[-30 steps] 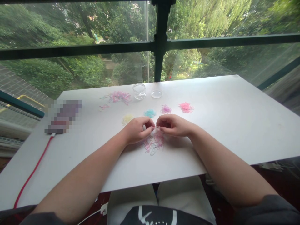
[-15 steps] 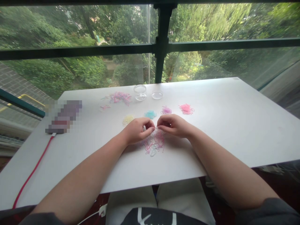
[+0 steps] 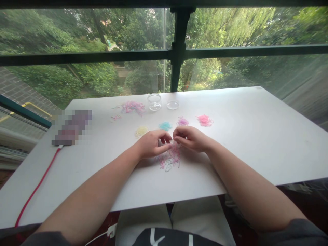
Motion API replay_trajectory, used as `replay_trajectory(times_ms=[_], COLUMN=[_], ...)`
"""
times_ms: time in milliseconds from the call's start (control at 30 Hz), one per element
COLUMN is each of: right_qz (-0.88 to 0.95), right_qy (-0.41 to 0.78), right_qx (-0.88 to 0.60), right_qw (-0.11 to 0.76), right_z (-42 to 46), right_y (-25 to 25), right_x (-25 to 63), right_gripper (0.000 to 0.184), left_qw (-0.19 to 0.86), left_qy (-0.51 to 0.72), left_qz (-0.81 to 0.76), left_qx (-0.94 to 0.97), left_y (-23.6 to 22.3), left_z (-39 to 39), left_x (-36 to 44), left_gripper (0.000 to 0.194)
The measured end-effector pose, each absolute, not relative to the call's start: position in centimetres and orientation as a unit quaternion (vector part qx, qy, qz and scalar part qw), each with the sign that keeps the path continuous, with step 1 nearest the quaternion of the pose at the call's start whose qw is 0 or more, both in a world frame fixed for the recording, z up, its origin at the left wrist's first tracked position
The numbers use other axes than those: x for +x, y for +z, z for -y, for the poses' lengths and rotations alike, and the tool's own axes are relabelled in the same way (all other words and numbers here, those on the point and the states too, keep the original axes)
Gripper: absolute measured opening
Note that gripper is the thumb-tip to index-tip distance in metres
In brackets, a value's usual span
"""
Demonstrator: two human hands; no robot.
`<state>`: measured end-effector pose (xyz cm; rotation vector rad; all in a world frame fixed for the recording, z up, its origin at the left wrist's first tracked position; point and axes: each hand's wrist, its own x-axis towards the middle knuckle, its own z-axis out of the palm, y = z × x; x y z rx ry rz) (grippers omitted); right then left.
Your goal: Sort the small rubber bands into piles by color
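The mixed pile of thin pink and clear bands (image 3: 175, 158) lies on the surface (image 3: 256, 147), just in front of the person, below both hands. I see the left hand (image 3: 152, 143) at its upper left, fingers curled with thumb and forefinger near each other, and the right hand (image 3: 192, 138) opposite, its fingertips bunched. A pale strand shows between them, but I cannot tell whether either hand grips it. Beyond the hands I have a row of small heaps: yellow (image 3: 141, 132), teal (image 3: 165, 126), purple (image 3: 182, 121) and bright pink (image 3: 204, 120). Farther back sit a larger pink-purple pile (image 3: 133, 107), a clear jar (image 3: 154, 102) and, beside it, a clear round lid or dish (image 3: 173, 104). At my far left, a red cable (image 3: 38, 188) runs to a pixelated object (image 3: 73, 126).
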<state>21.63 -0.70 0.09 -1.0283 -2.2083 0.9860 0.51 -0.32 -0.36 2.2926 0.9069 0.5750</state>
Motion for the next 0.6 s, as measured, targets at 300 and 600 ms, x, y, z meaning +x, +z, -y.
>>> replay_trajectory(times_ms=[300,600], right_qz=[0.805,0.818], right_qy=[0.378,0.369], right_qx=[-0.376,-0.366], right_qw=[0.261,0.248], right_z=[0.66,0.99], right_y=[0.03,0.02], right_x=[21.65,21.06], right_gripper=[0.007,0.008], left_qw=[0.307,0.298], left_qy=[0.216,0.226], left_qz=[-0.345,-0.337], left_qx=[0.86,0.864], left_y=[-0.59,-0.45], left_z=[0.29,0.25], left_x=[0.41,0.7], left_gripper=[0.014,0.021])
